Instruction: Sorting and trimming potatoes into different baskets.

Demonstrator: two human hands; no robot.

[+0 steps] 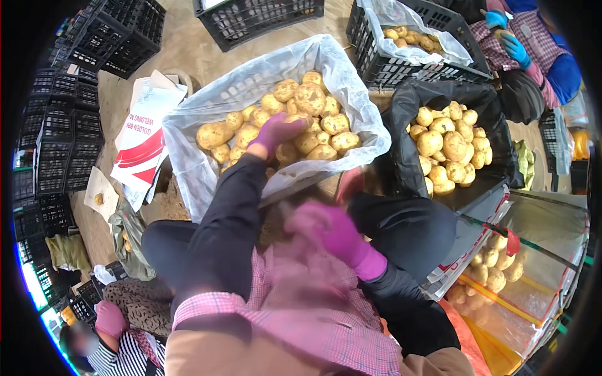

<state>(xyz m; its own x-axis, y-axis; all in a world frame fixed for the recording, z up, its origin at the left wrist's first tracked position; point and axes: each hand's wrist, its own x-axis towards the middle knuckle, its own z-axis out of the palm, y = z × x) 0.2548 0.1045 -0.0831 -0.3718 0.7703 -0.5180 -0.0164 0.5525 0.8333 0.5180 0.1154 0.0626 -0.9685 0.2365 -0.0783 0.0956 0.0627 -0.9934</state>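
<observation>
My left hand, in a purple glove, reaches into a crate lined with a thin white sheet. Its fingers lie against the potatoes heaped there; whether one is in its grasp is unclear. Closer to my body, above my lap, my right hand wears a matching glove. Motion blurs its fingers and hides whether they hold anything. To the right of the white-lined crate stands a black-lined container of cleaner-looking potatoes.
Clear bags of potatoes sit at my right. Printed cardboard lies left of the crate. Another black crate of potatoes stands at the back right, beside a blue-gloved co-worker. Black crates are stacked far left; another person sits lower left.
</observation>
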